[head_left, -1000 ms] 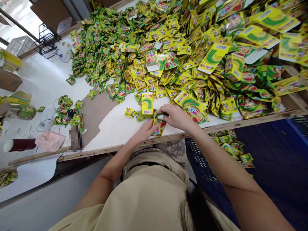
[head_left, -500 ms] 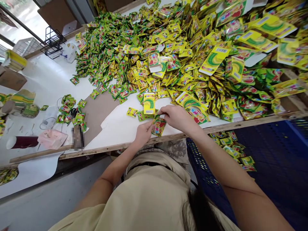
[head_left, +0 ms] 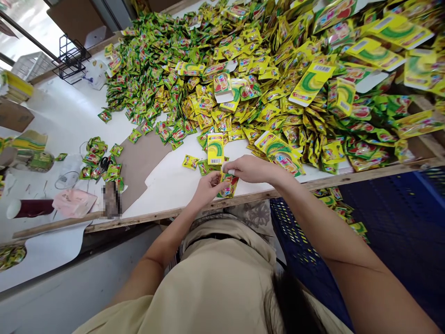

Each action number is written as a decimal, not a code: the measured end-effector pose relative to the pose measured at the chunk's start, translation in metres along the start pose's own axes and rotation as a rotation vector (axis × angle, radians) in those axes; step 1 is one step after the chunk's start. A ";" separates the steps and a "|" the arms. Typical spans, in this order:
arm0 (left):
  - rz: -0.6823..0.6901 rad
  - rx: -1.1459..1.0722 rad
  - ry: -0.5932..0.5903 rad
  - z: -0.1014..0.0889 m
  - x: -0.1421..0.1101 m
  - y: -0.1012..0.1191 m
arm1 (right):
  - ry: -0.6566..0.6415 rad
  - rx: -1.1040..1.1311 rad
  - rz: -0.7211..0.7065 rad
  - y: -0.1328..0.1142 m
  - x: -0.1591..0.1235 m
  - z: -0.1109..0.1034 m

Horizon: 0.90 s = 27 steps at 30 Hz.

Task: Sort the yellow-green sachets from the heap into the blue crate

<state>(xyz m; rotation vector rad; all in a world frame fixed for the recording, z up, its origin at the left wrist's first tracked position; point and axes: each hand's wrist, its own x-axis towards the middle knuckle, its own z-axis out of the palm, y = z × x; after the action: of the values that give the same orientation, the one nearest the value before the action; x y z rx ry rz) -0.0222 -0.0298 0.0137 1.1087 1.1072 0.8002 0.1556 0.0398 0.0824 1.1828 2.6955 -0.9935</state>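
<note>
Close to the table's front edge, a small yellow-green candy box (head_left: 229, 188) with a fruit print is between my two hands. My left hand (head_left: 207, 188) grips its left side, thumb across the printed front. From above, my right hand (head_left: 245, 168) pinches at the top end of the box, with its fingertips bunched together; what exactly they grasp there is hidden. Just behind lies a yellow carton (head_left: 215, 149) showing its barcode, and beside that a small yellow candy sachet (head_left: 190, 161). To the right of my right hand rests a larger printed box (head_left: 280, 153).
A big heap of green and yellow sachets (head_left: 194, 83) covers the table's back and right. Scissors (head_left: 104, 163) lie among sachets near brown cardboard (head_left: 139, 162). A dark blue crate (head_left: 382, 232) stands below on the right. The wooden table edge (head_left: 163, 214) runs before me.
My left hand has turned, its thumb now lying over the box's front. My right hand has shifted slightly down over the top end. The view has moved a little.
</note>
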 end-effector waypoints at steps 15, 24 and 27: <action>-0.012 -0.007 -0.047 0.002 0.003 -0.003 | 0.104 -0.107 0.058 -0.002 -0.009 0.013; 0.014 -0.032 -0.046 0.000 0.003 -0.005 | 0.121 -0.138 0.089 -0.013 -0.013 0.015; 0.020 -0.024 -0.043 0.000 0.003 -0.006 | 0.118 -0.154 0.092 -0.017 -0.015 0.013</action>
<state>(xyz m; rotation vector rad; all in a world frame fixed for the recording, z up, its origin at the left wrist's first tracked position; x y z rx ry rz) -0.0212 -0.0289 0.0069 1.1138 1.0497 0.7993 0.1517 0.0143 0.0851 1.3603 2.7180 -0.7109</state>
